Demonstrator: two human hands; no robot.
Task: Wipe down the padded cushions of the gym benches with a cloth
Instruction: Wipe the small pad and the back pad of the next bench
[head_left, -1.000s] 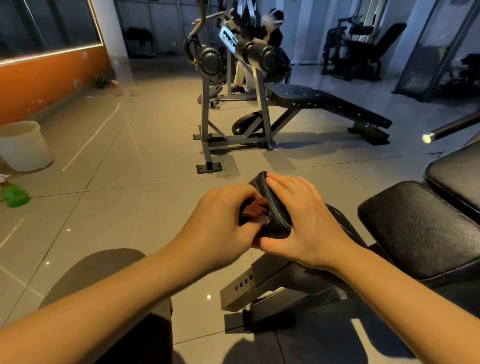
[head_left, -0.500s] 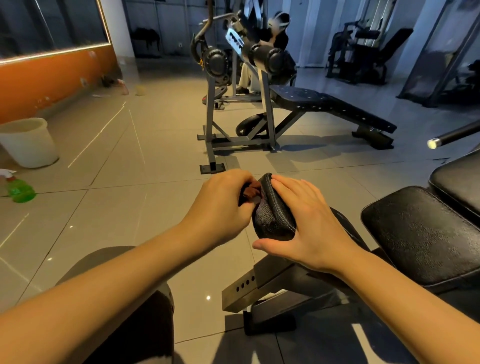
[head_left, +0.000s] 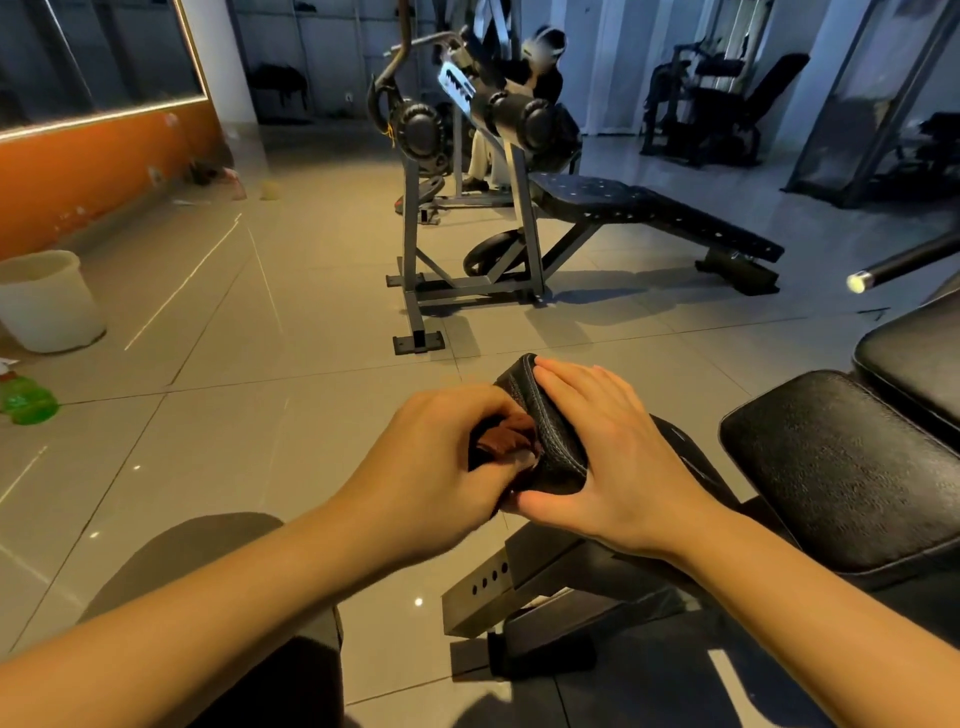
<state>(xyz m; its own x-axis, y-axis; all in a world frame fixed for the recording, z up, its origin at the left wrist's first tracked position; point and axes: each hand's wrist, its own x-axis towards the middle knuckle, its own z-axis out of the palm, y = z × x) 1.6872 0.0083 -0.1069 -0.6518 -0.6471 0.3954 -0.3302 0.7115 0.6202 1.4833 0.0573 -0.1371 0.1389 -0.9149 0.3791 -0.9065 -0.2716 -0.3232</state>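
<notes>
Black stitched leatherette covers the small end pad (head_left: 550, 447) of the near gym bench, and that pad is the item under treatment; the reddish-brown cloth (head_left: 506, 441) lies bunched against its left side face, just beside the seam. Left hand (head_left: 441, 462): grip closed around the cloth, fingers curled; the cloth sits lower on that face than half a second ago, and it was also low a second ago, so the hand is judged to be rubbing up and down. Right hand (head_left: 618, 462): no closed grip; fingers laid straight over the pad's top, thumb spread at its near edge, steadying; placement unchanged across the three views. Judgement: the side face is part-done; the large black seat cushion (head_left: 841, 467) to the right and the black cushion (head_left: 914, 364) beyond it are untouched at present.

Edges: the raised seam runs between the two hands; the grey steel frame (head_left: 483, 587) with its row of holes lies below the pad. Room: grey tiled floor (head_left: 260, 415) on the left gives the left arm free swing; the white plastic bucket (head_left: 47, 301) and green spray bottle (head_left: 28, 405) stand well apart; a dark bar with a pale end cap (head_left: 857, 283) juts in above the far cushion.
</notes>
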